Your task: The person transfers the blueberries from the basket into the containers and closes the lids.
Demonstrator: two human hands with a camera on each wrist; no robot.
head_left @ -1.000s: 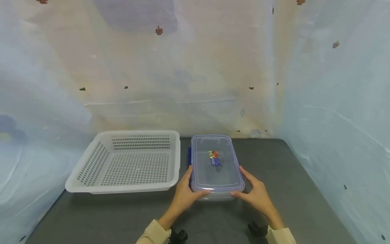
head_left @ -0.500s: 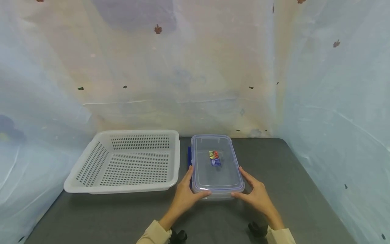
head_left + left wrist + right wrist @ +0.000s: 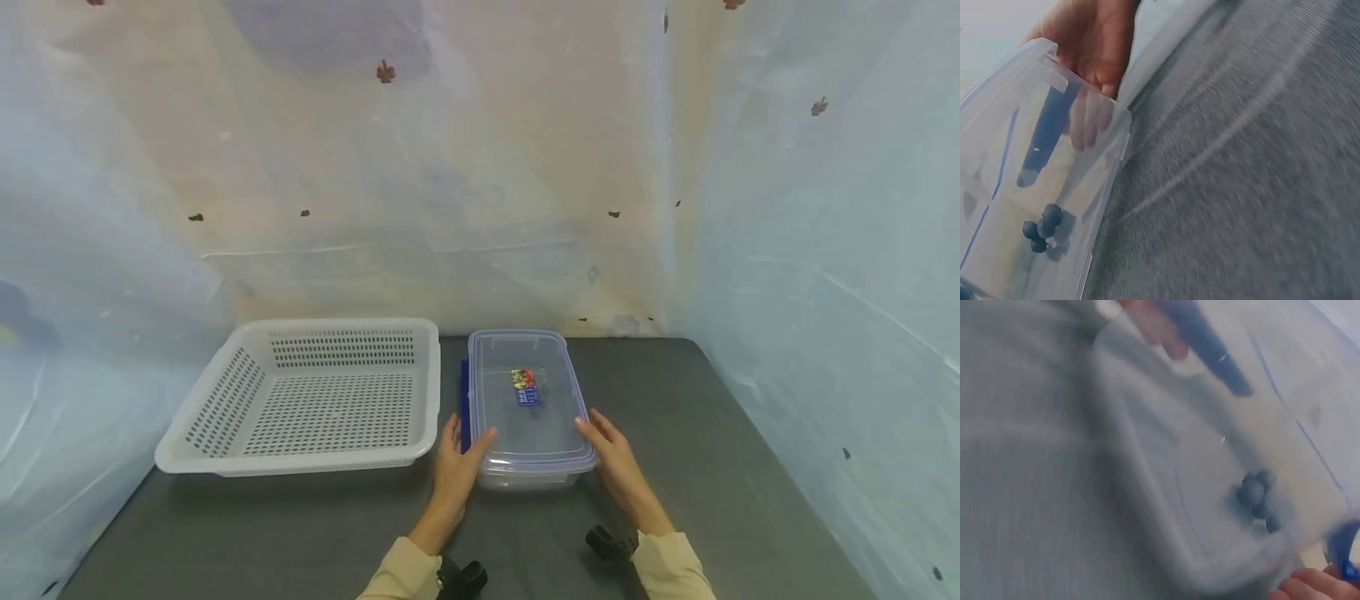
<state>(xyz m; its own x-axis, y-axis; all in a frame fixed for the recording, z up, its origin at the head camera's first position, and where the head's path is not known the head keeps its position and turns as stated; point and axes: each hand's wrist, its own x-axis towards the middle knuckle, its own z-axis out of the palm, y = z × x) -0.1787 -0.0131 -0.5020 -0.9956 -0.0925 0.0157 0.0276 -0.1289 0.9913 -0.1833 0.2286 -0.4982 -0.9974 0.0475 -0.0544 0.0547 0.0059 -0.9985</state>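
Observation:
A clear food container [image 3: 540, 437] with a blue-rimmed lid stands on the table, a small colourful label [image 3: 527, 387] on its lid. My left hand [image 3: 450, 479] holds its near left side, thumb over the lid's edge and fingers along the wall by a blue clip [image 3: 465, 400] that sticks out. At the near right side my right hand [image 3: 621, 467] grips likewise, thumb on the lid's edge. Through the walls, the left wrist view shows several dark round berry-like things [image 3: 1045, 230] in a cluster inside. A blue clip [image 3: 1342, 550] lies by my right fingers in the right wrist view.
A white slotted plastic basket [image 3: 300, 465] stands just left of the container, with nothing in it. The dark grey table [image 3: 735, 500] is bounded by patterned sheeting [image 3: 450, 167] at the back and both sides.
Both thumbs have moved from the container's front wall up onto the lid's edges. The hands have turned, with their wrists shifted inward. The container keeps its place on the table.

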